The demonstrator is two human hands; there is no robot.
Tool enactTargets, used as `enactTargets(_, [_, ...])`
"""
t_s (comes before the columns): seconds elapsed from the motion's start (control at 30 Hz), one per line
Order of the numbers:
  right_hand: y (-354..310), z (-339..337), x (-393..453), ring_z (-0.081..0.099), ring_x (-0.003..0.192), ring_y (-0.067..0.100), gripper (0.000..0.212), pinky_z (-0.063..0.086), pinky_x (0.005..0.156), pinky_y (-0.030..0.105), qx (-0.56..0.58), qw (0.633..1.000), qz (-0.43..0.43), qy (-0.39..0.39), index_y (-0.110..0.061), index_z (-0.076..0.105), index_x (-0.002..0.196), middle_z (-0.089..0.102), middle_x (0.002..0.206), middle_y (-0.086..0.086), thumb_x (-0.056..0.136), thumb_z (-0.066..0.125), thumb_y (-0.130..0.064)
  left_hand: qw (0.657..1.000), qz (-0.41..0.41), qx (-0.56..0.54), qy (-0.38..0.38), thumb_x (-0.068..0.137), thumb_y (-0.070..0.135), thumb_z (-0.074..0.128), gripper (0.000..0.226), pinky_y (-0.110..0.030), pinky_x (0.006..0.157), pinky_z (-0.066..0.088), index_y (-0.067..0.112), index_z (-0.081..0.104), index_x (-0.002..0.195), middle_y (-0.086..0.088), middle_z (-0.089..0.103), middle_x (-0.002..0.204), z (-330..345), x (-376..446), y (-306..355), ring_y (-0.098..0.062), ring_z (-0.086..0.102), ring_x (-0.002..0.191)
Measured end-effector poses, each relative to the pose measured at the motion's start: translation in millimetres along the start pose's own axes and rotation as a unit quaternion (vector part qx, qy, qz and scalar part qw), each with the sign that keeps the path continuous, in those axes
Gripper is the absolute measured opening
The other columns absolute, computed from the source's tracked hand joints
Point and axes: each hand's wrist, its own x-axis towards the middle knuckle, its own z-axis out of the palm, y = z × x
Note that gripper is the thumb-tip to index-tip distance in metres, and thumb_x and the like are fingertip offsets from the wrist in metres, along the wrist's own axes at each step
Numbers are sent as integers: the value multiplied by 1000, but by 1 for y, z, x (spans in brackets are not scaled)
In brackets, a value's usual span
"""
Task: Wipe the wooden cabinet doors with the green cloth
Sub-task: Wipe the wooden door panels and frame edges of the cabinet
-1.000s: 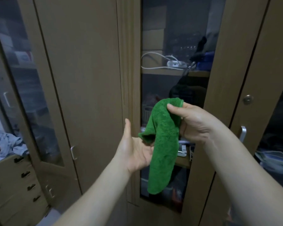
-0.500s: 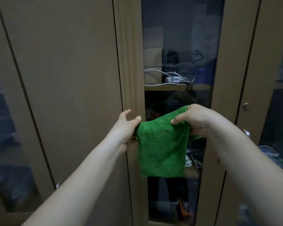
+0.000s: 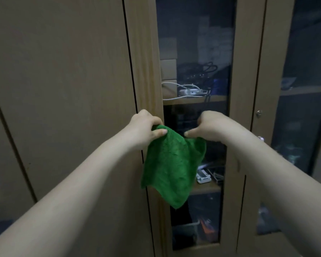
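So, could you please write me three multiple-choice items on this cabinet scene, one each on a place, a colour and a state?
1. Where does the cloth hang?
A. in front of the glass-fronted door
B. on a table
C. over a chair back

2. What colour is the cloth?
A. blue
B. green
C. white

3. How is the cloth held?
A. by the left hand alone
B. by neither hand
C. by both hands at its top edge

Answers:
1 A, it hangs before the glass panel and its wooden frame.
2 B, it is plainly green.
3 C, the left hand pinches one top corner and the right hand the other.
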Motion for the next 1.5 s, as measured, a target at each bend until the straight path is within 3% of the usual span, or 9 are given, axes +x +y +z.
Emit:
enactTargets(0.1, [-22,5,-6,59,121,15,79,48,93,30,103,984,-132,-65,-21,54,137,62,131,-4,75,74,-65,998,48,-30,-22,96,41,57,19,-31,75,44,23,62,95,2,55,98,-3,3,1,-18,55,92])
enactTargets(0.27, [-30,20,9,71,103,17,28,52,101,47,214,948,-182,-148,-18,73,110,76,107,1,94,67,-40,977,28,-208,34,92,41,65,20,-24,60,48,21,66,89,6,65,80,-2,10,-13,-8,60,69])
enactTargets(0.4, [-27,10,22,74,93,29,27,60,88,46,325,919,-167,-148,-11,73,106,77,101,13,97,63,-34,866,-30,-493,-76,82,49,73,50,-42,87,52,13,66,116,-6,72,111,16,9,-18,-25,69,101])
enactTargets(0.5, [-20,-9,36,75,84,30,24,63,72,40,432,883,-132,-127,-11,77,98,77,96,17,96,66,-32,861,-14,-491,-133,88,33,73,43,-61,105,41,9,65,123,-15,69,123,29,14,-21,-37,63,117])
enactTargets(0.73, [15,-38,57,73,100,28,59,60,84,40,502,772,-70,-385,-12,78,110,73,116,14,61,93,-40,883,-29,-467,46,103,15,49,23,-31,75,57,5,64,116,-13,74,106,-7,62,3,-24,71,94])
enactTargets(1.17, [-10,-90,72,72,86,26,37,60,84,43,811,525,-202,-161,-8,72,94,72,93,10,87,68,-44,937,35,-212,277,97,36,57,9,-25,67,44,28,58,100,11,64,89,-44,110,32,-4,59,78])
enactTargets(1.23, [-22,-101,77,73,83,26,33,61,77,42,813,537,-212,-76,-9,70,97,73,91,10,90,66,-41,932,37,-182,311,97,36,58,6,-24,66,44,30,58,97,12,63,86,-56,111,26,-2,58,76])
enactTargets(1.33, [-41,-117,86,73,81,22,18,59,66,37,718,654,-209,112,-18,64,108,72,93,5,93,64,-28,933,26,-92,347,96,32,59,6,-21,74,42,28,58,100,13,62,97,-82,112,18,-5,58,92])
enactTargets(1.5, [-81,-143,105,52,106,18,26,52,84,37,475,765,-290,325,-23,44,118,38,125,0,94,45,-11,926,-6,89,368,87,37,70,59,-45,109,32,30,43,138,2,35,150,-137,117,4,-26,27,139])
